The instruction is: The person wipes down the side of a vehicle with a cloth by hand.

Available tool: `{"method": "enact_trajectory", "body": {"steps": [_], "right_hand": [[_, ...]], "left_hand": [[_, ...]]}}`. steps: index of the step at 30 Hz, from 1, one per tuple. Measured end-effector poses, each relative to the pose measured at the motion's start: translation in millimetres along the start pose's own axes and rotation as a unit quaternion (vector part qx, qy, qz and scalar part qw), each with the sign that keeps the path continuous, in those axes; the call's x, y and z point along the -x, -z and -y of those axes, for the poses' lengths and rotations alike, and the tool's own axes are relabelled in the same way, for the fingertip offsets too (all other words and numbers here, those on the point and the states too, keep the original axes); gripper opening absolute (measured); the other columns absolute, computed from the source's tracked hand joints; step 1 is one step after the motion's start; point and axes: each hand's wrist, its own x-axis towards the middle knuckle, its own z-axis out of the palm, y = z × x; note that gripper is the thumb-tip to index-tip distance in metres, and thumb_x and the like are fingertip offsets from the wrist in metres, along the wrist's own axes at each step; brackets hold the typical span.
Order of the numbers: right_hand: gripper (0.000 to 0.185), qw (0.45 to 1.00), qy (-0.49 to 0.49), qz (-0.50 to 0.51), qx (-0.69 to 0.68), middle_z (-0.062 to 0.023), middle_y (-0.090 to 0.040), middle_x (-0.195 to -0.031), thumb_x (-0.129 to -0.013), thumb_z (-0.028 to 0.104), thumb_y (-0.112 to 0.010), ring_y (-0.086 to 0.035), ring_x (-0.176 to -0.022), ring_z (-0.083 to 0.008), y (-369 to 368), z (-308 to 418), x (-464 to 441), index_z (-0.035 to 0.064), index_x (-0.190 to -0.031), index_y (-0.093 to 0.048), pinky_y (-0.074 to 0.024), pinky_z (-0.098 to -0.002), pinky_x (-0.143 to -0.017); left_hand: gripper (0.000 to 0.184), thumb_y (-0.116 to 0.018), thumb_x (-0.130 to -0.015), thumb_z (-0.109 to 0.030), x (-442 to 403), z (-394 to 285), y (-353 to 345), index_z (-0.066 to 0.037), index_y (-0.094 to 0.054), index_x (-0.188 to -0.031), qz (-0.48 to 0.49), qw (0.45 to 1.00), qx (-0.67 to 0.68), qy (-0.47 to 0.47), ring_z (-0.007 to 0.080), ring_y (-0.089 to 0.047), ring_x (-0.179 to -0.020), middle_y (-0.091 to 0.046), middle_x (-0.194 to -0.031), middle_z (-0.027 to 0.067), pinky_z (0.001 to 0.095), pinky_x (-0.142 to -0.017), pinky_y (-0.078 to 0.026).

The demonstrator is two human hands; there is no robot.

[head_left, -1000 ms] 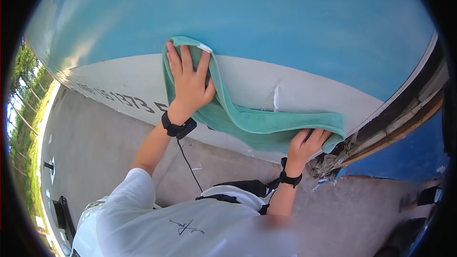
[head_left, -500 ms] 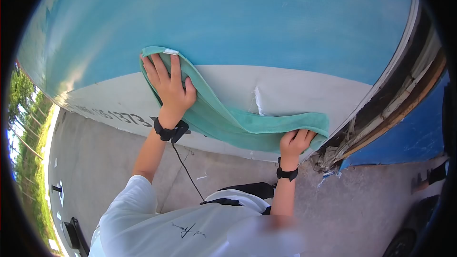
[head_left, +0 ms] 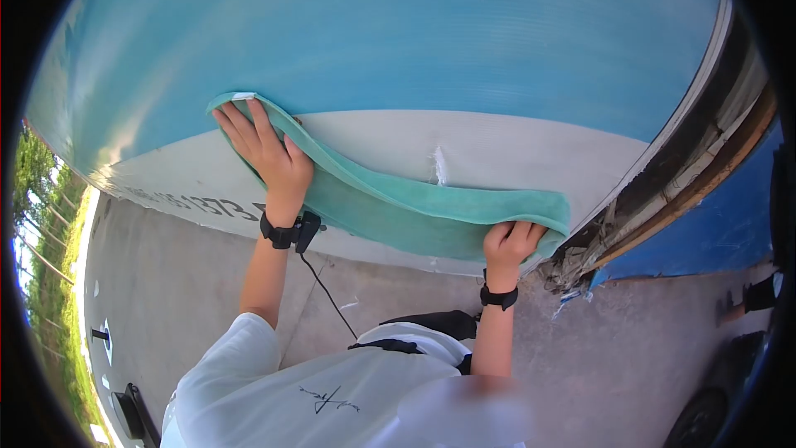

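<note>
A long green cloth (head_left: 373,203) lies across the pale lower band of a blue and white panel (head_left: 514,145). My left hand (head_left: 269,153) presses flat on the cloth's left end, fingers stretched out and pointing up, close to a small white tag on its edge. At the cloth's right end my right hand (head_left: 514,245) has its fingers curled round the lower edge. Both wrists wear black straps, and a black cable hangs from the left one. A white frayed tear (head_left: 439,166) shows on the band just above the cloth.
Dark printed digits (head_left: 207,206) run along the band on the left. To the right are a broken wooden edge (head_left: 688,199) and a blue sheet (head_left: 705,232). Another person's leg (head_left: 750,299) and a dark wheel (head_left: 696,423) show at the lower right. Concrete floor (head_left: 182,282) lies below.
My left hand has slid left along the panel with its end of the cloth, which now stretches straighter between my hands. My right hand keeps its hold, slightly further left in view.
</note>
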Motion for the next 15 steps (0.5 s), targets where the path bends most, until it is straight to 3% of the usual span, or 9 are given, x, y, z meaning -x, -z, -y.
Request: {"method": "enact_trajectory", "body": {"steps": [1,4,10,13,15], "right_hand": [[0.04,1.0,0.0,0.007,-0.003,-0.0335,-0.05,-0.121,-0.079,-0.003,-0.048,-0.049,-0.107,-0.0509,-1,0,1,-0.0096,-0.117,-0.058,-0.0383,-0.0516,-0.099],[0.038,0.998,0.011,-0.035,0.042,-0.028,-0.057,-0.115,-0.076,0.0,-0.052,-0.057,-0.097,-0.0446,-5,0,-3,-0.0047,-0.111,-0.065,-0.0455,-0.0498,-0.09],[0.038,0.997,0.027,-0.038,0.057,-0.0275,-0.058,-0.116,-0.076,0.003,-0.053,-0.057,-0.098,-0.044,-10,-7,4,-0.0044,-0.112,-0.065,-0.0449,-0.0503,-0.091],[0.04,0.999,0.034,-0.018,0.035,-0.0322,-0.052,-0.121,-0.08,0.003,-0.049,-0.049,-0.11,-0.0506,-12,-11,9,-0.0097,-0.117,-0.059,-0.0366,-0.0541,-0.1],[0.039,0.998,0.036,-0.04,0.044,-0.0286,-0.056,-0.117,-0.079,0.006,-0.052,-0.054,-0.103,-0.047,-15,-11,7,-0.0062,-0.114,-0.063,-0.0418,-0.0519,-0.094]], "left_hand": [[0.06,-0.036,-0.096,-0.026,1,0,0,-0.008,-0.027,-0.152,0.0,1.0,0.0,0.001,0.0541,-0.009,-0.143,-0.014,-0.157,0.0287,0.0626,-0.112,-0.015],[0.059,-0.034,-0.097,-0.027,6,0,-2,-0.008,-0.025,-0.153,0.004,1.0,0.0,0.004,0.0545,-0.008,-0.142,-0.012,-0.157,0.0289,0.0628,-0.112,-0.014],[0.062,-0.033,-0.097,-0.027,66,3,-8,-0.009,-0.017,-0.155,0.047,0.999,-0.002,0.025,0.0563,-0.006,-0.142,-0.007,-0.157,0.0299,0.0648,-0.111,-0.012],[0.065,-0.034,-0.096,-0.026,95,-1,-6,-0.01,-0.013,-0.155,0.082,0.996,-0.003,0.046,0.0562,-0.003,-0.142,-0.003,-0.157,0.03,0.0653,-0.111,-0.01],[0.066,-0.035,-0.096,-0.025,100,-2,-5,-0.01,-0.012,-0.155,0.101,0.993,-0.003,0.056,0.0558,-0.001,-0.142,-0.001,-0.158,0.0299,0.0652,-0.111,-0.009]]}}
